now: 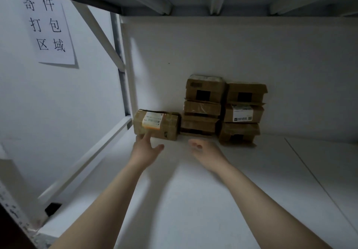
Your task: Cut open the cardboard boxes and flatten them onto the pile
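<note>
Touching the lower front of a small brown cardboard box with a white-and-orange label point(156, 125), the left hand point(145, 149) is spread open, fingers straight. That label's print is too blurred to read. Just to its right, the right hand point(203, 149) hangs loose and open over the white shelf point(251, 181), gripping nothing; its fingertips are foreshortened and smeared. Beyond the right hand, against the back wall, stand a three-high stack of battered brown boxes point(202, 107) and a second three-high stack point(246, 134). A white shipping label point(242, 113) there shows a code square, its text illegible. Up left of the left hand, a handwritten paper sign point(48, 29) reads 寄件 打包 区域.
</note>
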